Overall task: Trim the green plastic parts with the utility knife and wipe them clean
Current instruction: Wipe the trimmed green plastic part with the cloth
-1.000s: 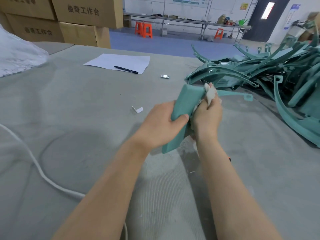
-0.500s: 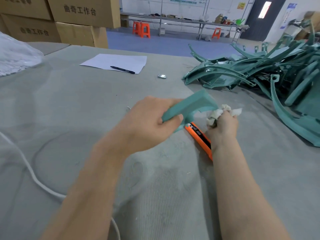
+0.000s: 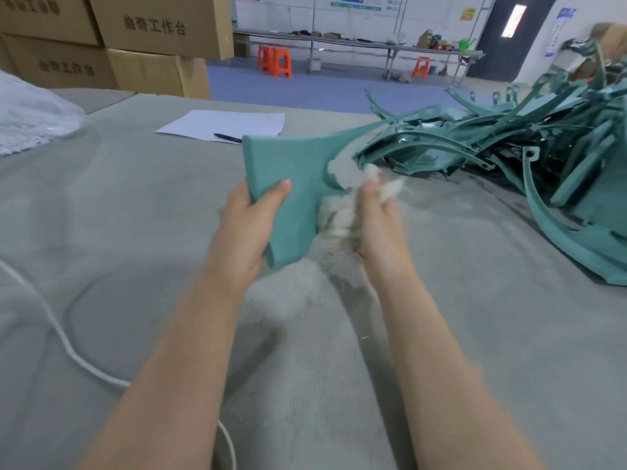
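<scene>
My left hand point(image 3: 249, 228) grips a flat green plastic part point(image 3: 288, 167) by its near left edge and holds it tilted above the table, broad face toward me. My right hand point(image 3: 376, 215) is closed on a wad of white cloth point(image 3: 339, 215) that presses against the part's right edge. A large heap of curved green plastic parts point(image 3: 492, 144) lies at the right of the grey table. The orange utility knife is hidden; only a tiny orange speck shows by my right wrist.
A white sheet of paper point(image 3: 224, 123) with a black pen point(image 3: 227, 138) lies at the far middle of the grey felt table point(image 3: 135, 215). Cardboard boxes point(image 3: 152, 32) stand at the back left, a clear plastic bag point(image 3: 30, 113) at the left. A white cord point(image 3: 68, 344) runs along the left.
My left hand has raised and turned the green part so its broad face shows. My right hand with the cloth moved up against it and now covers the orange knife.
</scene>
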### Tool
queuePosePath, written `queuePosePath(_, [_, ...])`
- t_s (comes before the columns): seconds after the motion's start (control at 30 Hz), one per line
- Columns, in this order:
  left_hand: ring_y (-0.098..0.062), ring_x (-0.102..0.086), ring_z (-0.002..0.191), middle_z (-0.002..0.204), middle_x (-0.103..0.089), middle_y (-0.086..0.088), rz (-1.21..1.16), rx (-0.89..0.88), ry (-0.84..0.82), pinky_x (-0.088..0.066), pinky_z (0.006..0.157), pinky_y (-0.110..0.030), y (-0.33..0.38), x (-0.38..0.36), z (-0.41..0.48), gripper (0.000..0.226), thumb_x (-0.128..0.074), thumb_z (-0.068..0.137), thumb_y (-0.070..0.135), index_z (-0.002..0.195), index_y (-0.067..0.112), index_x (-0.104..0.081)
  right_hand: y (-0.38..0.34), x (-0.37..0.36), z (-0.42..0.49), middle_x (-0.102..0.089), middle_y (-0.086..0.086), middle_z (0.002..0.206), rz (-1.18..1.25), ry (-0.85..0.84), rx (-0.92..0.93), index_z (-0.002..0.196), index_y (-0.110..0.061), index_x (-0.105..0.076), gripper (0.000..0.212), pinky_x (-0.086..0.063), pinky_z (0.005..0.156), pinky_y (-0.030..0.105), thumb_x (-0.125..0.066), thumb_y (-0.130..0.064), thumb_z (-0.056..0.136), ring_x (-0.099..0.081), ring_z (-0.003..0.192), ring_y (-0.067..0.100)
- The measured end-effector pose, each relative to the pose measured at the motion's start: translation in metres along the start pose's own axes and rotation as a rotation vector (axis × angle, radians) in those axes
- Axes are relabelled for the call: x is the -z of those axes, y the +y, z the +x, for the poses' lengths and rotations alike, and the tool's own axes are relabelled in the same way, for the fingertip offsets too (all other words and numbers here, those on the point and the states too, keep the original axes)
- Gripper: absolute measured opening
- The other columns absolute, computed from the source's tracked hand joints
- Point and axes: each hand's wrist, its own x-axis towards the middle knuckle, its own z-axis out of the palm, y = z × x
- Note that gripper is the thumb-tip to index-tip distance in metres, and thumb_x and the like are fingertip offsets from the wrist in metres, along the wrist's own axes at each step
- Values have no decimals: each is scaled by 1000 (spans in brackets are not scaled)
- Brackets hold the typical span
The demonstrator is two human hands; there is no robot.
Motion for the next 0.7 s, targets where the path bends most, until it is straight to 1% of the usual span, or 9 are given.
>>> queuePosePath(0.1, [-24,-70,83,97,-73,-10,-155,76,-43,-58,71,-35,-3,-2,-1,19,-55,95,11,111,8,-65,6,-20,-10,-44,7,144,-199,-143,226,149,-13,-26,51,-28,105,17,-44,-14,101,-43,131,21])
queuePosePath(0.17, [-21,-71,79,92,-74,-7,-226,111,-75,-59,67,-33,-1,1,0,15,-54,95,11,105,9,-66,5,-19,-9,-59,4,115,-226,27,318,134,-11,-44,37,-34,78,11,-45,-6,98,-52,103,19])
queuePosePath(0.23, [-20,-71,81,93,-74,-6,-237,109,-108,-59,69,-33,-1,1,0,15,-54,95,12,104,10,-66,4,-14,-5,-59,-5,86,-194,117,319,111,-12,-53,17,-33,64,17,-45,-7,97,-50,79,10])
queuePosePath(0.3, [-19,-71,83,95,-74,-6,-222,103,-121,-59,70,-32,-2,-2,0,16,-54,95,13,106,11,-65,3,-10,-2,-56,-16,70,-102,128,282,98,-10,-53,9,-36,60,18,-44,-10,100,-50,62,-1])
queuePosePath(0.37, [-19,-71,86,99,-73,-5,-225,105,-131,-59,72,-32,-3,-6,-1,17,-54,96,15,110,12,-64,2,-9,-2,-61,-14,63,24,130,242,97,0,-56,23,-44,61,16,-41,-16,103,-53,58,-6])
queuePosePath(0.43, [-18,-71,88,101,-73,-4,-255,108,-111,-59,71,-31,-5,-8,0,20,-53,97,15,114,12,-63,2,-9,-1,-68,-3,80,121,152,140,94,-4,-60,33,-53,80,29,-39,-28,104,-61,77,4])
queuePosePath(0.53, [-18,-72,88,101,-73,-4,-349,100,-71,-58,68,-30,-6,-10,1,19,-52,98,15,114,12,-62,3,-8,5,-67,-1,91,308,233,-98,84,-21,-59,33,-49,98,46,-37,-38,103,-64,97,19])
queuePosePath(0.6, [-18,-71,92,106,-73,-6,-430,91,-50,-58,69,-30,-7,-10,1,19,-50,99,15,114,11,-61,4,-5,7,-68,-1,89,381,191,-204,87,-21,-56,28,-53,93,43,-41,-40,102,-66,96,20])
queuePosePath(0.7, [-20,-70,96,109,-72,-8,-491,56,-65,-58,75,-31,-6,-10,3,21,-46,101,15,113,10,-61,3,-17,-5,-73,1,84,456,-135,-233,95,-13,-58,15,-58,70,28,-50,-25,100,-70,76,12])
